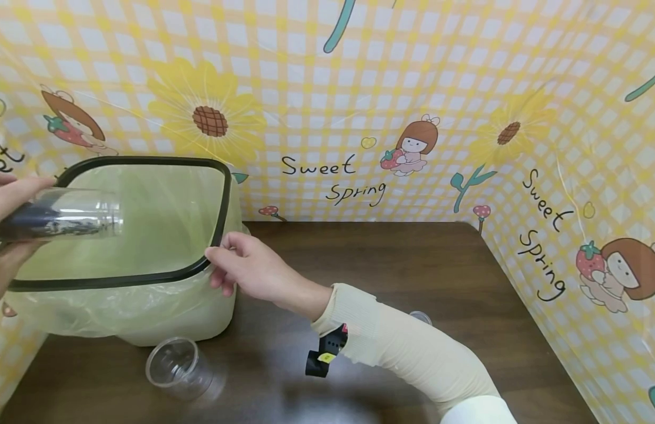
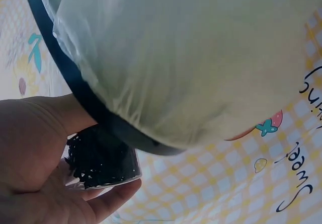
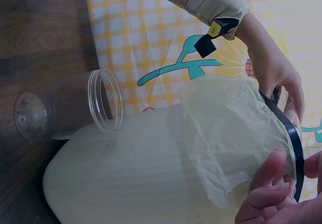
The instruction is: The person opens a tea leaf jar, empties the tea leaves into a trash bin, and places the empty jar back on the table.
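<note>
My left hand (image 1: 8,197) grips a clear plastic jar (image 1: 89,213), tipped on its side over the bin's opening at the left of the head view. Dark, shredded-looking stuff (image 2: 103,158) lies inside the jar. Below stands a pale bin (image 3: 126,173) with a thin translucent liner bag (image 3: 221,133) folded over its edge. Thumb and fingers of my right hand (image 1: 258,268) pinch the bin's black rim (image 1: 147,278) at its near right corner. The bottom of the bin's inside is hidden.
An uncovered clear plastic jar (image 1: 173,365) stands on the dark wooden table (image 1: 369,259) in front of the bin. A small clear round thing (image 1: 421,317) shows partly behind my right sleeve. Yellow checked sheeting (image 1: 316,118) encloses the table's back and sides.
</note>
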Tool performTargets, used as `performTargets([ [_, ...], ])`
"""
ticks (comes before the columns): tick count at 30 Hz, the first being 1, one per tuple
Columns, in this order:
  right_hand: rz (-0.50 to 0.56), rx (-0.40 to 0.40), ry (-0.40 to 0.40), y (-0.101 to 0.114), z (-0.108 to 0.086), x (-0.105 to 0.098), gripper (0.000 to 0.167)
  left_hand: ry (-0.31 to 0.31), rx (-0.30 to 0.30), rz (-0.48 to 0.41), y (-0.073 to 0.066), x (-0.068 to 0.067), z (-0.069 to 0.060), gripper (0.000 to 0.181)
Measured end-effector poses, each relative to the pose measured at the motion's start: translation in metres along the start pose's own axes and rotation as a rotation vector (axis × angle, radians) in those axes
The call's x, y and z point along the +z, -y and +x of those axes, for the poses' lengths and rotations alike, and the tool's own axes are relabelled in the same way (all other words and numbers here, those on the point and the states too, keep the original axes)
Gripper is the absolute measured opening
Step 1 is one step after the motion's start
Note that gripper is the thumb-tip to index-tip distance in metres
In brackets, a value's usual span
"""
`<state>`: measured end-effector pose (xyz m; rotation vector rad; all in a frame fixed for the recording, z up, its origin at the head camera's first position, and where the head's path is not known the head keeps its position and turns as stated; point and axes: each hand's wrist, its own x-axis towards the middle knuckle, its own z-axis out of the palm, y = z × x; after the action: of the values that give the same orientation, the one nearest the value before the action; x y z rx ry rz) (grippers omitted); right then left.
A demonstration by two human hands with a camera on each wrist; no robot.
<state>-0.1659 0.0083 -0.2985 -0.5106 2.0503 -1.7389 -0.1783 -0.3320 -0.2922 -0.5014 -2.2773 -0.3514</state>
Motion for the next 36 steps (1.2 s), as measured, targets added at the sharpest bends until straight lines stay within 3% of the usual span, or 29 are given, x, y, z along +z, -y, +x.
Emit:
performTargets([
  [1, 0.000, -0.001, 0.000, 0.000, 0.000, 0.000, 0.025, 0.003, -0.006, -0.008, -0.004, 0.000, 0.001, 0.054],
  [4, 0.000, -0.004, 0.004, 0.000, 0.000, 0.000, 0.025, 0.005, -0.016, -0.033, -0.015, 0.001, 0.004, 0.103],
  [11, -0.013, 0.000, 0.007, 0.001, 0.000, 0.000, 0.025, 0.001, -0.018, -0.018, -0.027, -0.001, 0.008, 0.092],
  [22, -0.012, 0.007, 0.006, 0.000, 0.000, -0.001, 0.025, -0.004, 0.031, 0.008, -0.029, 0.003, 0.010, 0.087],
  [29, -0.006, 0.006, 0.012, 0.001, -0.001, -0.002, 0.025, -0.017, 0.106, 0.011, -0.034, -0.001, 0.013, 0.085],
  [36, -0.004, 0.001, 0.017, 0.001, -0.001, -0.001, 0.025, -0.017, 0.121, 0.014, -0.039, -0.003, 0.012, 0.084],
])
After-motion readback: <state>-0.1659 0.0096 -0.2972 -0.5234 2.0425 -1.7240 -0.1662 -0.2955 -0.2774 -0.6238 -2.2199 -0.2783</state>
